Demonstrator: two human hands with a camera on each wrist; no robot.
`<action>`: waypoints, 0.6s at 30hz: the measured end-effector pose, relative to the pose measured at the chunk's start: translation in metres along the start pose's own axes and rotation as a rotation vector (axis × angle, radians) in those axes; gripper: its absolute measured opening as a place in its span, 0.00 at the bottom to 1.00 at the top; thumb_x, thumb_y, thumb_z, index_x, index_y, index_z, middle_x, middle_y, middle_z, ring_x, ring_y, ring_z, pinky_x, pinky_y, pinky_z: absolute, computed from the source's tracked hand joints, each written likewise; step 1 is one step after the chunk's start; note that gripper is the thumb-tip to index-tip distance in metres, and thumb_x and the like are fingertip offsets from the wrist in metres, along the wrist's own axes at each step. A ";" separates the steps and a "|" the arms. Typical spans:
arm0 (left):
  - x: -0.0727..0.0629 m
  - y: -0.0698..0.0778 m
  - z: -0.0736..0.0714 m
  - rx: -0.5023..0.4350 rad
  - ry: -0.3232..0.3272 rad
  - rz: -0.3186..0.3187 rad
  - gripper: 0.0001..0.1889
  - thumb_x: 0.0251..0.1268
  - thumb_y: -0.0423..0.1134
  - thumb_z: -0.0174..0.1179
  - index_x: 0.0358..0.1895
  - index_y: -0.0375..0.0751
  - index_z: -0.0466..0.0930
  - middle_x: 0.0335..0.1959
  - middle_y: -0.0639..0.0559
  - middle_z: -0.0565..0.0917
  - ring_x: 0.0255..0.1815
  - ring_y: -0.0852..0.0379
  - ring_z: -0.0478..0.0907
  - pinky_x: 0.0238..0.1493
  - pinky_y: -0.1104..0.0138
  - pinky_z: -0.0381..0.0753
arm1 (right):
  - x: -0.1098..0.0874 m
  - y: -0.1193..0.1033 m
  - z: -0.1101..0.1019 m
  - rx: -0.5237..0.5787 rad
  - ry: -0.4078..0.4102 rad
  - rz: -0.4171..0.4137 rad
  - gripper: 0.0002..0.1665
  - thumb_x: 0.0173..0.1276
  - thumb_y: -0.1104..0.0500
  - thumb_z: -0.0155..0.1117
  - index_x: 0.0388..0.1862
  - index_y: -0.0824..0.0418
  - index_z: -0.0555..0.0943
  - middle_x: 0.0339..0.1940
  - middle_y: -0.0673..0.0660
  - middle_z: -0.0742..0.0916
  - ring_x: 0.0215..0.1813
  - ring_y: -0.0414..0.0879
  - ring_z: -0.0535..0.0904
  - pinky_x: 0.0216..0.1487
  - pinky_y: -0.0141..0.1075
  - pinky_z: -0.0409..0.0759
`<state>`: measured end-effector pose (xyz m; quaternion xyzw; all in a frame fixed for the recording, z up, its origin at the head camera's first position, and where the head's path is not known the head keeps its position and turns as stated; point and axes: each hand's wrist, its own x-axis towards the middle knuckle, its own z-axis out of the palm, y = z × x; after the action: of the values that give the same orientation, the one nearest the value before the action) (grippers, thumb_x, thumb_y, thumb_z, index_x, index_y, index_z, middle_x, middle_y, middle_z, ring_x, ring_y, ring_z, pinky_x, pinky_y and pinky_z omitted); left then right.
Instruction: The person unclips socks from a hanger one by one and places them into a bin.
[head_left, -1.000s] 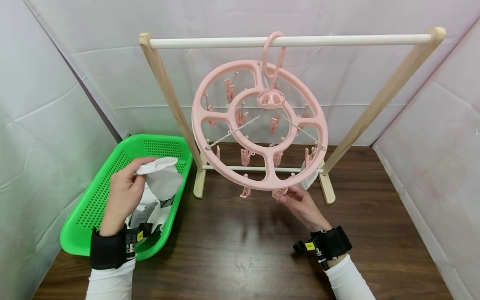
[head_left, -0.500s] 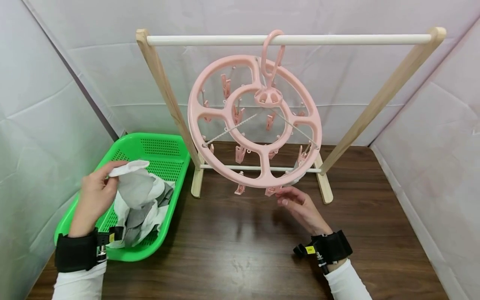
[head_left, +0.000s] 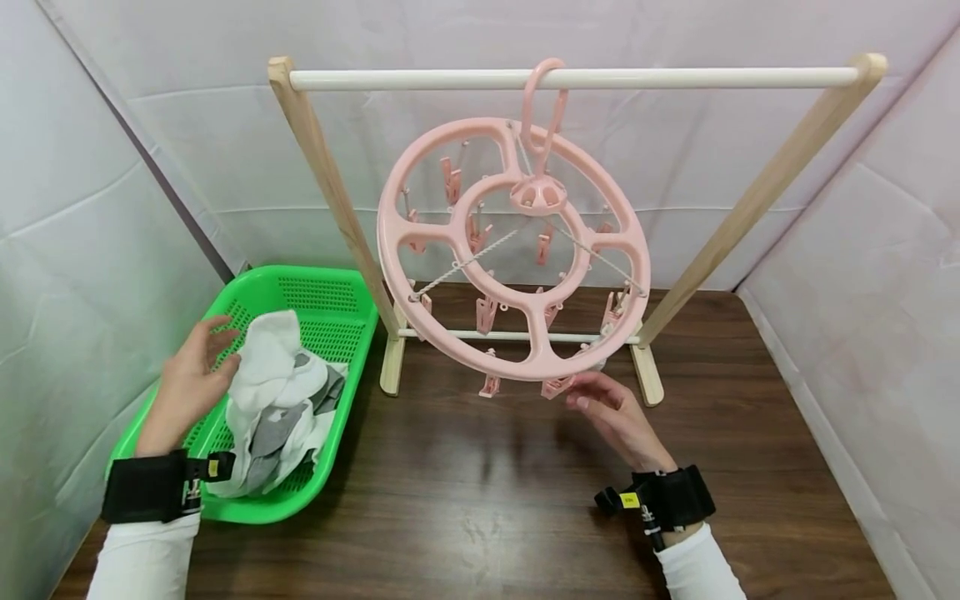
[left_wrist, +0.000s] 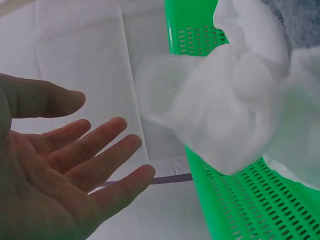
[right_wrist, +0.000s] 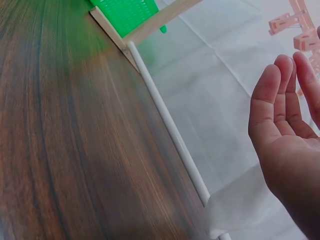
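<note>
In the head view my left hand (head_left: 191, 379) is over the left side of a green basket (head_left: 307, 273), its fingers spread and holding nothing. A white cloth (head_left: 270, 346) lies just right of its fingertips, on a heap of white and grey cloths (head_left: 277, 437). The left wrist view shows a gap between the hand and the white cloth (left_wrist: 225, 110). My right hand (head_left: 618, 417) has loosely bent fingers beside a pink clothespin (head_left: 557, 387) under the front rim of a round pink clip hanger (head_left: 480, 358). Whether the fingertips touch it is hard to see.
The hanger hooks over the white top bar (head_left: 712, 78) of a wooden-legged rack (head_left: 780, 175). Several pink pegs dangle from its rings. A whitish cloth (right_wrist: 240, 210) hangs near my right wrist, by the lower bar (right_wrist: 170, 125). Pale sheets (head_left: 877, 275) enclose the dark wooden table (head_left: 465, 508).
My left hand has moved left and let go of the white cloth, which now lies on the heap. The hanger swung slightly left and partly back. My right hand has shifted slightly right.
</note>
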<state>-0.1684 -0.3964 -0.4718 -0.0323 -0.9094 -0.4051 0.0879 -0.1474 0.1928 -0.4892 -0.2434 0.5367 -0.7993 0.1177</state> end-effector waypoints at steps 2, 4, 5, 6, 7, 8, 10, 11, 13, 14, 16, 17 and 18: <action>0.004 -0.011 0.003 -0.001 -0.012 -0.004 0.30 0.76 0.44 0.49 0.76 0.56 0.50 0.70 0.44 0.66 0.70 0.48 0.62 0.63 0.60 0.65 | -0.002 0.000 -0.001 -0.012 0.001 -0.004 0.19 0.73 0.74 0.47 0.56 0.63 0.76 0.53 0.59 0.79 0.53 0.45 0.77 0.56 0.37 0.74; 0.008 -0.026 0.008 0.011 -0.040 0.001 0.30 0.76 0.46 0.50 0.76 0.56 0.52 0.68 0.44 0.68 0.68 0.46 0.64 0.61 0.56 0.67 | -0.004 0.000 -0.002 -0.019 0.000 -0.009 0.18 0.73 0.74 0.47 0.56 0.64 0.76 0.54 0.60 0.78 0.53 0.46 0.76 0.56 0.36 0.74; 0.010 -0.035 0.012 0.045 -0.037 0.003 0.29 0.76 0.49 0.49 0.75 0.60 0.53 0.67 0.48 0.69 0.66 0.48 0.66 0.58 0.58 0.70 | -0.005 0.001 -0.002 -0.025 -0.002 -0.011 0.18 0.73 0.74 0.46 0.56 0.65 0.76 0.54 0.60 0.78 0.53 0.46 0.76 0.56 0.36 0.74; 0.012 -0.044 0.015 0.059 -0.053 0.022 0.29 0.76 0.50 0.48 0.76 0.61 0.52 0.67 0.49 0.69 0.65 0.47 0.67 0.57 0.54 0.70 | -0.007 0.001 -0.003 -0.027 -0.003 -0.008 0.18 0.73 0.74 0.46 0.57 0.65 0.76 0.54 0.59 0.78 0.53 0.46 0.76 0.56 0.36 0.74; 0.014 -0.056 0.020 0.098 -0.050 0.023 0.28 0.75 0.54 0.47 0.75 0.65 0.53 0.66 0.52 0.70 0.64 0.49 0.68 0.56 0.55 0.70 | -0.008 0.001 -0.003 -0.034 -0.003 -0.005 0.18 0.74 0.73 0.46 0.57 0.65 0.76 0.54 0.58 0.78 0.54 0.46 0.76 0.56 0.36 0.74; 0.016 -0.064 0.023 0.111 -0.054 0.037 0.28 0.74 0.56 0.47 0.74 0.67 0.53 0.65 0.55 0.70 0.64 0.50 0.68 0.56 0.54 0.70 | -0.009 0.001 -0.004 -0.044 0.001 -0.002 0.17 0.74 0.73 0.47 0.57 0.65 0.76 0.54 0.58 0.78 0.53 0.46 0.77 0.56 0.36 0.74; 0.015 -0.070 0.029 0.119 -0.054 0.067 0.28 0.74 0.56 0.46 0.74 0.67 0.55 0.64 0.57 0.70 0.64 0.51 0.68 0.56 0.52 0.69 | -0.012 0.000 -0.005 -0.063 0.013 0.014 0.17 0.74 0.72 0.48 0.57 0.65 0.76 0.54 0.57 0.79 0.53 0.46 0.77 0.56 0.37 0.74; 0.014 -0.070 0.032 0.128 -0.048 0.071 0.27 0.73 0.57 0.47 0.73 0.68 0.56 0.63 0.59 0.71 0.63 0.52 0.68 0.56 0.53 0.68 | -0.014 0.000 -0.007 -0.074 0.016 0.017 0.17 0.74 0.72 0.48 0.57 0.65 0.76 0.54 0.57 0.79 0.53 0.46 0.77 0.56 0.37 0.75; 0.012 -0.065 0.036 0.161 -0.054 0.078 0.25 0.73 0.57 0.48 0.71 0.69 0.59 0.62 0.61 0.72 0.62 0.55 0.69 0.55 0.55 0.69 | -0.017 -0.001 -0.010 -0.092 0.029 0.024 0.16 0.74 0.72 0.49 0.57 0.66 0.75 0.54 0.58 0.79 0.53 0.46 0.77 0.55 0.37 0.75; 0.008 -0.050 0.034 0.133 -0.072 0.093 0.24 0.75 0.53 0.47 0.71 0.65 0.60 0.62 0.59 0.73 0.62 0.53 0.70 0.55 0.55 0.70 | -0.018 -0.002 -0.012 -0.098 0.035 0.027 0.16 0.74 0.72 0.49 0.57 0.67 0.75 0.54 0.59 0.79 0.52 0.46 0.78 0.55 0.37 0.75; 0.004 -0.038 0.035 0.165 -0.084 0.108 0.23 0.76 0.51 0.48 0.71 0.62 0.63 0.61 0.56 0.75 0.60 0.53 0.72 0.53 0.59 0.72 | -0.021 -0.004 -0.017 -0.108 0.040 0.031 0.16 0.73 0.73 0.49 0.57 0.68 0.75 0.55 0.59 0.79 0.52 0.46 0.78 0.55 0.36 0.75; 0.002 -0.034 0.036 0.178 -0.092 0.117 0.22 0.76 0.50 0.49 0.70 0.60 0.63 0.60 0.55 0.75 0.59 0.53 0.73 0.52 0.61 0.72 | -0.023 -0.005 -0.019 -0.117 0.043 0.033 0.16 0.73 0.73 0.49 0.57 0.68 0.74 0.54 0.59 0.79 0.52 0.46 0.78 0.55 0.36 0.75; -0.001 -0.024 0.034 0.144 -0.115 0.131 0.22 0.76 0.47 0.50 0.70 0.55 0.64 0.60 0.51 0.76 0.59 0.50 0.73 0.52 0.59 0.73 | -0.024 -0.007 -0.022 -0.128 0.047 0.037 0.16 0.73 0.73 0.49 0.57 0.68 0.74 0.54 0.59 0.79 0.52 0.45 0.78 0.54 0.36 0.76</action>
<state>-0.1752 -0.3871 -0.5114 -0.1083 -0.9356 -0.3299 0.0639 -0.1377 0.2238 -0.4958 -0.2216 0.5939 -0.7665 0.1037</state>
